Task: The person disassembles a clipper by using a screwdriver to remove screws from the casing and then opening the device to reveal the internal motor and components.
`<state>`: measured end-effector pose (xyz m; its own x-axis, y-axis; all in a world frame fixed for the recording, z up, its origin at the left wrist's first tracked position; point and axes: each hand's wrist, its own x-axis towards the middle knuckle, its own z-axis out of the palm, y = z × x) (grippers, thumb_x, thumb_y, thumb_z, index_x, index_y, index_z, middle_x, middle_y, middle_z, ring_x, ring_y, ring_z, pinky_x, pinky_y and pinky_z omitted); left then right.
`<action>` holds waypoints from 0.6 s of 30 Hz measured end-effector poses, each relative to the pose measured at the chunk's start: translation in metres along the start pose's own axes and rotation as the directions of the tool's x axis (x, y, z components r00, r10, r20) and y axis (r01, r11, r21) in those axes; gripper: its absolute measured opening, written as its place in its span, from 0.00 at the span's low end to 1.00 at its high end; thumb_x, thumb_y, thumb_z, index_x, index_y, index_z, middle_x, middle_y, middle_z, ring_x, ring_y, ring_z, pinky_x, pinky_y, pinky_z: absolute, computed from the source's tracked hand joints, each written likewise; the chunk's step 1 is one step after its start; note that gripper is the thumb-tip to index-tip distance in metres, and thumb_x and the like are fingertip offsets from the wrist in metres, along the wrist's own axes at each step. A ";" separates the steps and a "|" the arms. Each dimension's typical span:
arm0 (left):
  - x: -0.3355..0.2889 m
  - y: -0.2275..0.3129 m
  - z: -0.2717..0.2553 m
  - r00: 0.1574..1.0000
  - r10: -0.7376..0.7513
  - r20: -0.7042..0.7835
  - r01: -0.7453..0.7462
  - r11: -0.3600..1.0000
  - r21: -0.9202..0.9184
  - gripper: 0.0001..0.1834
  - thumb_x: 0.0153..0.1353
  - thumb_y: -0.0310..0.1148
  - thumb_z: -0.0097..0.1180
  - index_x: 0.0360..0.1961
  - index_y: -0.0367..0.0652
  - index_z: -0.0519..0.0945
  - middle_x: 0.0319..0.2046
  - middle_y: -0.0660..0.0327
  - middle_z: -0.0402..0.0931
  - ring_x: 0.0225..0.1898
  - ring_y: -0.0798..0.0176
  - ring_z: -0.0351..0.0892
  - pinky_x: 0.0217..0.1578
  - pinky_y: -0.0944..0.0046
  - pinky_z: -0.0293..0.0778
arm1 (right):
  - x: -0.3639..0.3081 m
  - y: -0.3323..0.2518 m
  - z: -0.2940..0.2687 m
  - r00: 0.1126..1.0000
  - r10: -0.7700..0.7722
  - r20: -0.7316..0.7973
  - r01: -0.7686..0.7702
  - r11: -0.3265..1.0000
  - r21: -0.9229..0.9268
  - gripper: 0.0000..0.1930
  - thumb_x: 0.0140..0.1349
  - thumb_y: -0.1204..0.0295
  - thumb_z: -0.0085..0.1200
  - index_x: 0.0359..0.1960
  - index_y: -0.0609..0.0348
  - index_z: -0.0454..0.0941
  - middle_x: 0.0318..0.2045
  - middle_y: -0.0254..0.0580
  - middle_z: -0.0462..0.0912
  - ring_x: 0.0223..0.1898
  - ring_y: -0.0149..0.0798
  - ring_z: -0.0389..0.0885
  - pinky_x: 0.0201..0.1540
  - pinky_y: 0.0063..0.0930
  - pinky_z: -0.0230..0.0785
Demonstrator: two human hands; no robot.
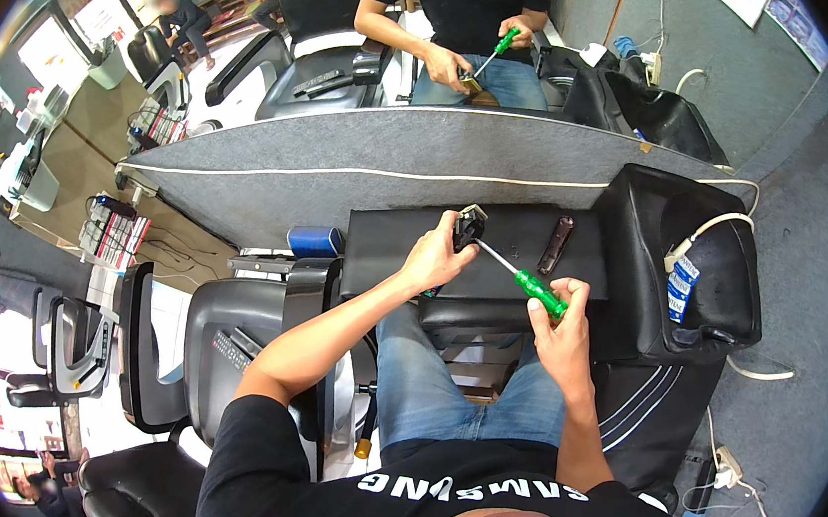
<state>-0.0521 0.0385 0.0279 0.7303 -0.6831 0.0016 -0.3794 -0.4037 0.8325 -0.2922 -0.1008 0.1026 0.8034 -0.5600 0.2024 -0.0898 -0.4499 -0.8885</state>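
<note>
My left hand (434, 257) is closed around a dark hair clipper (469, 226), its metal blade end pointing away from me. A screwdriver (540, 294) with a green handle is gripped in my right hand (562, 335). Its shaft slants up to the left, and the tip reaches the clipper's side; whether it sits in a screw is too small to tell. Just beyond the screwdriver, a long dark reddish-brown casing (556, 244) lies on the black padded surface (390, 251). Tiny dark bits lie beside it.
A blue case (315, 241) stands left of the padding. To the right, a black padded seat (636, 230) carries a white plug with cable (675, 256) and a blue-white box (682, 289). Remotes (236, 349) lie on a black chair at left. A mirror (392, 77) rises ahead.
</note>
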 end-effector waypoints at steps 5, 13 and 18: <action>-0.002 0.001 0.003 1.000 -0.010 0.018 0.010 1.000 -0.025 0.31 0.67 0.40 0.67 0.62 0.34 0.67 0.23 0.53 0.81 0.21 0.58 0.85 0.30 0.53 0.81 | -0.002 0.009 -0.010 0.973 0.176 0.147 -0.167 0.983 -0.074 0.18 0.79 0.63 0.61 0.54 0.63 0.67 0.33 0.53 0.84 0.30 0.44 0.84 0.35 0.40 0.75; -0.007 0.005 0.008 0.999 0.009 0.047 -0.008 1.000 -0.026 0.30 0.67 0.40 0.67 0.62 0.35 0.68 0.24 0.53 0.81 0.21 0.59 0.83 0.30 0.53 0.79 | -0.010 0.008 -0.013 0.998 -0.049 0.028 0.048 0.999 0.019 0.17 0.78 0.67 0.61 0.56 0.62 0.67 0.32 0.51 0.83 0.26 0.41 0.80 0.32 0.38 0.73; -0.009 0.009 0.010 0.999 0.024 0.039 -0.023 0.999 -0.034 0.31 0.66 0.39 0.67 0.62 0.36 0.68 0.24 0.52 0.81 0.23 0.56 0.83 0.32 0.52 0.78 | -0.009 0.011 -0.019 0.982 0.155 0.110 -0.146 0.986 -0.083 0.17 0.78 0.67 0.60 0.57 0.61 0.67 0.34 0.49 0.82 0.27 0.37 0.81 0.32 0.35 0.73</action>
<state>-0.0675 0.0351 0.0297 0.6986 -0.7155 0.0001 -0.3764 -0.3674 0.8505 -0.3115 -0.1134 0.0990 0.8397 -0.5428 0.0155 -0.2552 -0.4196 -0.8711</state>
